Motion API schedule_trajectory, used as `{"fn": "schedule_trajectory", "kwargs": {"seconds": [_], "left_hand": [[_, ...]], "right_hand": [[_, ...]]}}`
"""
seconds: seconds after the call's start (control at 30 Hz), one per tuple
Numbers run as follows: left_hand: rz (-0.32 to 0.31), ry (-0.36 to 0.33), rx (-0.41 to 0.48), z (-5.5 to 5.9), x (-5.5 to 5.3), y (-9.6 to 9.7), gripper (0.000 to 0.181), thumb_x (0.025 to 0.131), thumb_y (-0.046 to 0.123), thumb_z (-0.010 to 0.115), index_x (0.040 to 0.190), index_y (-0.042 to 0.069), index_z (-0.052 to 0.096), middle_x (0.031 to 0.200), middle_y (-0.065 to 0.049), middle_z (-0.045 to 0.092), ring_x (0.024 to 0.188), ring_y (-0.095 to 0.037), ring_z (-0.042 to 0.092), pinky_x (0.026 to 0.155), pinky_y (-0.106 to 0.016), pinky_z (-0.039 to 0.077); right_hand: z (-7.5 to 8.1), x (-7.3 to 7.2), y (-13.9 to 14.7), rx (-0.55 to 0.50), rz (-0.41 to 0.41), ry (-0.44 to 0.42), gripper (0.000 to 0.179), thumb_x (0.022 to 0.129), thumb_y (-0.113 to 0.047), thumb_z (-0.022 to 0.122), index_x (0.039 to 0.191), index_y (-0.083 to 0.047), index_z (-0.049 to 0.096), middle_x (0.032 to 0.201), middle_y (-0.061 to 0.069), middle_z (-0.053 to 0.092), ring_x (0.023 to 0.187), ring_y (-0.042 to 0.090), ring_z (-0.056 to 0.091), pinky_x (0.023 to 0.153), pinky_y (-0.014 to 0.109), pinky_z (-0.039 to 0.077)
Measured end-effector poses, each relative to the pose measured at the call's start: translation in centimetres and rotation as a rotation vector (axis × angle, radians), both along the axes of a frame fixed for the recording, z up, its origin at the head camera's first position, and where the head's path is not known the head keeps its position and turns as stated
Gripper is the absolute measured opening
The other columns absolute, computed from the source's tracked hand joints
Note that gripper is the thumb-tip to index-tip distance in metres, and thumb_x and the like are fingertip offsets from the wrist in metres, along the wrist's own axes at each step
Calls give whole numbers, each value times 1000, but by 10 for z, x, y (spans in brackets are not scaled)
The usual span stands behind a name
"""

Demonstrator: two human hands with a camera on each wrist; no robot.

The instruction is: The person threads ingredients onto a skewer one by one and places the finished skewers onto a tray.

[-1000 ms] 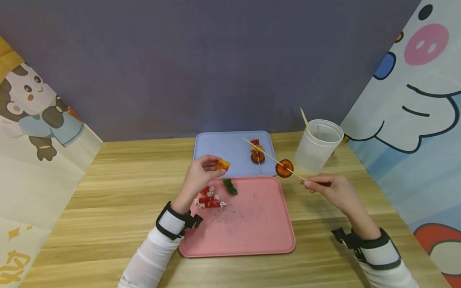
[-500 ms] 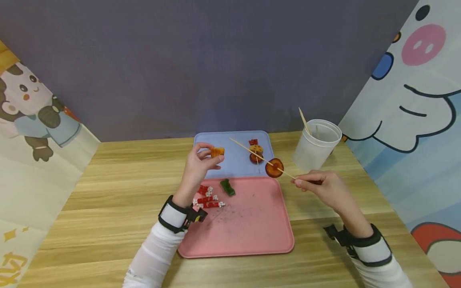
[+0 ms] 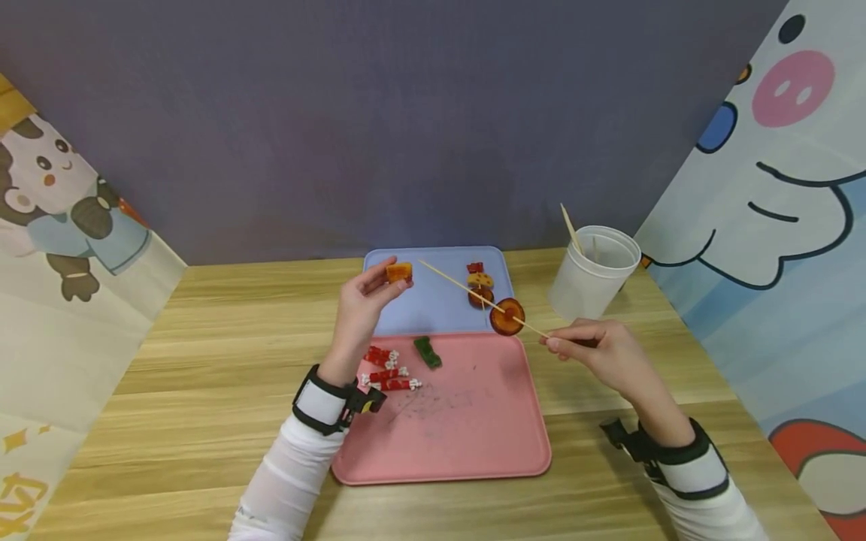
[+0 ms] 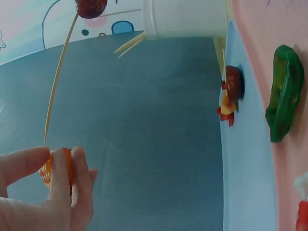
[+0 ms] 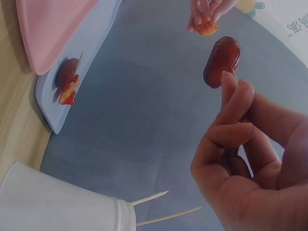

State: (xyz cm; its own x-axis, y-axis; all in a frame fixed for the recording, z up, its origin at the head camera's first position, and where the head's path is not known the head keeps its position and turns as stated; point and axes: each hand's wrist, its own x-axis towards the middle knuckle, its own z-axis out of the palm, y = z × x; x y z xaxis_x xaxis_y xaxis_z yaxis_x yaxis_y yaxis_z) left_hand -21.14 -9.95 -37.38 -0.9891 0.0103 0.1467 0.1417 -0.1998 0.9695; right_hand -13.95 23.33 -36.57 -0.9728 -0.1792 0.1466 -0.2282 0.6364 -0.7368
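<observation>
My left hand pinches a small orange-yellow food piece between thumb and fingers, above the blue tray. In the left wrist view the fingers partly cover this orange piece. My right hand grips the lower end of a thin wooden skewer, which slants up to the left. Threaded on it is a round, glossy brown food piece, a short way ahead of the right fingertips. The bare skewer tip points at the orange piece, close to the left fingertips.
The blue tray bears a loaded skewer with brown, yellow and red pieces. On the pink tray lie a green pepper-like piece and several red pieces with white ends. A white bucket with skewers stands right.
My left hand has moved up and left with the orange piece, turning it slightly. My right hand has moved left, bringing the skewer and its brown piece along.
</observation>
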Motion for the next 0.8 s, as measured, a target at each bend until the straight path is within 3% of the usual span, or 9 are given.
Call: {"fn": "schedule_trajectory", "kwargs": {"seconds": [0.13, 0.27, 0.57, 0.8], "left_hand": [[-32, 32, 82, 2, 2, -2, 41, 90, -4, 57, 131, -5, 52, 120, -25, 59, 92, -14, 69, 92, -33, 51], [-30, 56, 104, 4, 3, -3, 38, 92, -4, 55, 129, -6, 52, 120, -24, 59, 93, -15, 69, 91, -32, 52], [25, 46, 47, 6, 6, -4, 41, 88, 1, 64, 128, -3, 54, 113, -9, 62, 101, -15, 63, 89, -28, 53], [58, 59, 33, 7, 7, -4, 39, 86, 2, 67, 123, -2, 57, 113, -12, 62, 100, -15, 63, 87, -23, 52]], "right_hand": [[2, 3, -1, -4, 6, 11, 15, 86, -22, 70, 94, -11, 77, 73, 1, 64, 67, 6, 55, 59, 22, 45], [3, 7, -2, -12, 14, -1, 14, 85, -22, 71, 93, -12, 77, 73, 0, 64, 66, 7, 55, 59, 23, 45], [4, 10, -3, -12, 35, -13, 13, 84, -21, 71, 92, -12, 77, 71, 0, 64, 65, 7, 54, 57, 23, 44], [5, 13, -3, -10, 44, -13, 13, 85, -21, 71, 92, -13, 77, 71, -1, 63, 65, 7, 53, 56, 23, 42]]}}
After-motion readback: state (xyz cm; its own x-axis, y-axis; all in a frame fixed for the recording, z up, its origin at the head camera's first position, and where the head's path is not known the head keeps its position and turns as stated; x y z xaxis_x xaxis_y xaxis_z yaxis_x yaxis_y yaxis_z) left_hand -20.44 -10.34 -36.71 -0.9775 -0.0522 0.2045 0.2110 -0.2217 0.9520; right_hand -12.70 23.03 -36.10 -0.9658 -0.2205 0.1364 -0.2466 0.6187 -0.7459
